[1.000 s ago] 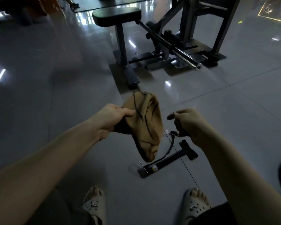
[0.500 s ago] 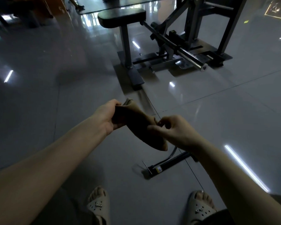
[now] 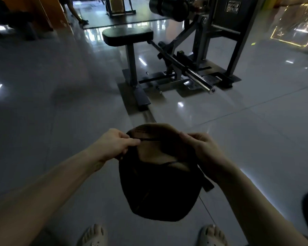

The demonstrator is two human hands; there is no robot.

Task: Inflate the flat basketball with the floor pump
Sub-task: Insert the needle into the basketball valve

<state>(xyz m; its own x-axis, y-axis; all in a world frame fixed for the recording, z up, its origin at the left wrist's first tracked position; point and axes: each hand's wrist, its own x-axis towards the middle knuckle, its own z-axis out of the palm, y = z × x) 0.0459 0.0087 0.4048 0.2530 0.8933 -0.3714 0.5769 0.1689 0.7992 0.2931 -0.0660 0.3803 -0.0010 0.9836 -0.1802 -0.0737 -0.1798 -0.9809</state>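
Head view only.

Flat basketball (image 3: 158,183) is off the floor (image 3: 60,103), held up in both hands in front of the body, above the gap between the two feet. It is collapsed and caved in. The upper part is tan and catches light, the lower part hangs in deep shadow. A black seam runs across the top between the hands, with some printed text above it, too small to read.

Left hand (image 3: 114,142): curled, thumb and fingers pinching the ball's upper-left edge at the seam.

Right hand (image 3: 203,150): curled, fingers wrapped over the upper-right edge, thumb side toward the camera.

Both forearms are bare and come in from the bottom corners.

A dark bar end (image 3: 208,186) sticks out past the ball's right edge, under the right wrist. Can't tell what it belongs to, as the rest is hidden behind the ball.

Feet are in pale perforated sandals, the left sandal (image 3: 94,237) and the right sandal (image 3: 212,235), at the near edge of the floor.

The floor is glossy grey tile with light reflections.

Far side, centre-right: gym machine with a black padded seat (image 3: 128,37) on a post, a steel bar (image 3: 201,82) angled down to the right, and a black roller pad (image 3: 169,8) above.

Another person's legs (image 3: 75,11) stand at the far-left corner.
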